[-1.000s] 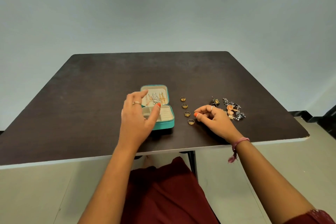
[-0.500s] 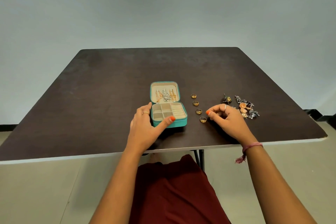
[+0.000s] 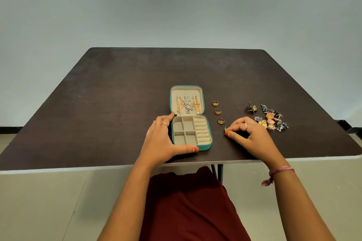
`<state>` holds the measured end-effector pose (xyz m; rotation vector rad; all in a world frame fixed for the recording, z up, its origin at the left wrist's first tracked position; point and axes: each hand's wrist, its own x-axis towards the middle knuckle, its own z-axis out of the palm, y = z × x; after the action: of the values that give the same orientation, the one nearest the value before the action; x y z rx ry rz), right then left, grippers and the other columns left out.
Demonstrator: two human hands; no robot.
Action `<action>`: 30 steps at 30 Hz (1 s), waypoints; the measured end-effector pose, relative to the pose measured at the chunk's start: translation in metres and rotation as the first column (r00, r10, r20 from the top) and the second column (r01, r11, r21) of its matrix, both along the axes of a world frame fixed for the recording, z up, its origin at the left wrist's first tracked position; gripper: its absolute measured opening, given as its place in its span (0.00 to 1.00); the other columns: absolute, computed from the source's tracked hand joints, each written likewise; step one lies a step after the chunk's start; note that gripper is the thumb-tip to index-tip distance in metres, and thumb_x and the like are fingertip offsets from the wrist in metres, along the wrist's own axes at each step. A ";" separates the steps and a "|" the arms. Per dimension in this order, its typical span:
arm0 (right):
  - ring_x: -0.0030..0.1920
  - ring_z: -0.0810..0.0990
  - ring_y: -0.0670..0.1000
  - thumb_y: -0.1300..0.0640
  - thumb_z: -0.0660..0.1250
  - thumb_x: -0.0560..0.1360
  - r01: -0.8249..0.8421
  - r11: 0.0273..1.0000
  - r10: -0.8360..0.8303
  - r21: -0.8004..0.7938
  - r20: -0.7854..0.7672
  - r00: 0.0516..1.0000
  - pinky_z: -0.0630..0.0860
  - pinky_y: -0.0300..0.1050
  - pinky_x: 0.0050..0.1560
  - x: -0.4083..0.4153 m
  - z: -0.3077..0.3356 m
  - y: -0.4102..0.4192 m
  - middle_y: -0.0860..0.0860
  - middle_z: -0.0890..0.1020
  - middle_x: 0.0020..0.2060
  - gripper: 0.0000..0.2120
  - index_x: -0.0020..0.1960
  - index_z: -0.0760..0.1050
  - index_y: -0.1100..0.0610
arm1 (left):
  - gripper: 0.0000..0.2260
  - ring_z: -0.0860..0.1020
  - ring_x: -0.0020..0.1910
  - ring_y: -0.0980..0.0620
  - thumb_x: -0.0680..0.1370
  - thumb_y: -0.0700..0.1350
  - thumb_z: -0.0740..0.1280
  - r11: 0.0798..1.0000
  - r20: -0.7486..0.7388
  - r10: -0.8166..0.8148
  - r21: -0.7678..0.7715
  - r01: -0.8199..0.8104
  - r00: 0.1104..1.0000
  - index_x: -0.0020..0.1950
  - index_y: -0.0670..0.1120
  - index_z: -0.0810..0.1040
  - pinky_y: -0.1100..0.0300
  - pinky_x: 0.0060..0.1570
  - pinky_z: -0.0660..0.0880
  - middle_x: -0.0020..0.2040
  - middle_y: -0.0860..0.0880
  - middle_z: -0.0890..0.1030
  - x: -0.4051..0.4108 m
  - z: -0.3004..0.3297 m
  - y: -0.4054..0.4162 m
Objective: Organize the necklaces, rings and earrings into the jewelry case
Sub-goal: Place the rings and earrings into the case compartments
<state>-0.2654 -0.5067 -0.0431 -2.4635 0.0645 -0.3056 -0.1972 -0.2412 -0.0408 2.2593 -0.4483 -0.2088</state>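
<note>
Since 0.5 s ago: right hand (image 3: pixel 247 134) has reached the nearest ring (image 3: pixel 226 128) and now pinches it between thumb and fingertips, on the table (image 3: pixel 101 107). Left hand (image 3: pixel 163 141) unchanged, fingers along the left wall of the open case (image 3: pixel 208 147), thumb on its front edge, bracing it.

Necklaces (image 3: pixel 187 104) lie in the lid. Three more rings (image 3: pixel 217 111) sit in a row right of the case; earrings (image 3: pixel 271 119) heaped further right.

Dark brown table, plain grey wall, pale floor. No legible writing.
</note>
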 end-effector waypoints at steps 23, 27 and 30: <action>0.56 0.79 0.49 0.58 0.65 0.78 0.022 0.942 0.183 0.336 -0.567 0.803 0.72 0.46 0.63 0.057 0.052 0.057 0.49 0.84 0.49 0.06 0.47 0.82 0.54 | 0.52 0.61 0.60 0.62 0.58 0.68 0.74 0.998 0.122 -0.054 0.039 0.049 0.991 0.76 0.52 0.56 0.58 0.68 0.63 0.60 0.60 0.62 -0.001 -0.005 0.002; 0.55 0.80 0.48 0.56 0.66 0.77 0.001 0.956 0.175 0.292 -0.574 0.800 0.72 0.46 0.62 0.058 0.056 0.059 0.48 0.84 0.49 0.05 0.47 0.82 0.53 | 0.52 0.61 0.60 0.61 0.59 0.68 0.74 0.998 0.124 -0.055 0.042 0.050 0.991 0.76 0.52 0.56 0.57 0.68 0.63 0.61 0.59 0.63 0.000 -0.007 0.002; 0.53 0.80 0.48 0.54 0.68 0.75 -0.028 0.977 0.139 0.211 -0.531 0.836 0.75 0.47 0.58 0.056 0.054 0.060 0.48 0.84 0.48 0.05 0.47 0.82 0.52 | 0.52 0.61 0.59 0.62 0.59 0.68 0.74 0.998 0.127 -0.058 0.041 0.053 0.990 0.76 0.52 0.56 0.58 0.67 0.63 0.60 0.60 0.62 0.000 -0.007 0.002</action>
<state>-0.2094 -0.4465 0.0111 -2.2716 0.2158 0.4335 -0.1973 -0.2396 -0.0474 2.3073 -0.5798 -0.1013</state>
